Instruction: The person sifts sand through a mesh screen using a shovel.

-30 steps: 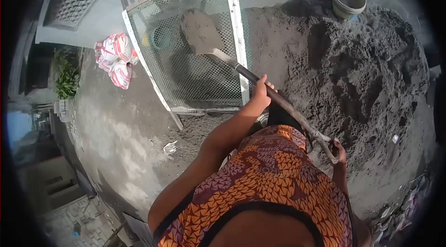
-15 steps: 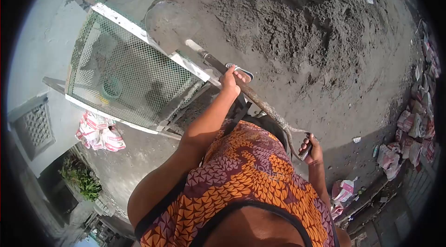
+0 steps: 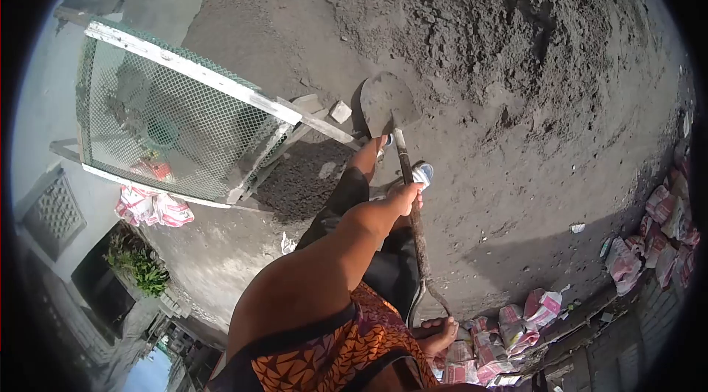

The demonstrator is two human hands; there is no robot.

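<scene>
While looking down, can see a shovel (image 3: 420, 244) held with both hands, low in front of an orange shirt (image 3: 310, 364). Can see the left arm (image 3: 310, 263) reaching down and forward, with the left hand (image 3: 404, 199) partway along the shaft and fingers (image 3: 418, 200) wrapped tight around it. Can spot the right hand (image 3: 440, 337) close to the shirt, with fingers curled on the forked handle (image 3: 415, 306) and partly hidden. On the left, near the blade (image 3: 387, 104), can find a wooden bar (image 3: 332, 131) sticking out from the mesh sieve (image 3: 184, 68), with a concrete chunk (image 3: 341, 112) between. On the right, can see wide, flat ground (image 3: 487, 196) running out to red-and-white sacks (image 3: 542, 307). Following the shovel, can trace a long line away from the shirt, between two sandals (image 3: 422, 174), leaning a bit left, and pointing at a bumpy sand heap (image 3: 472, 38). Cannot tell about blade touching ground.
</scene>
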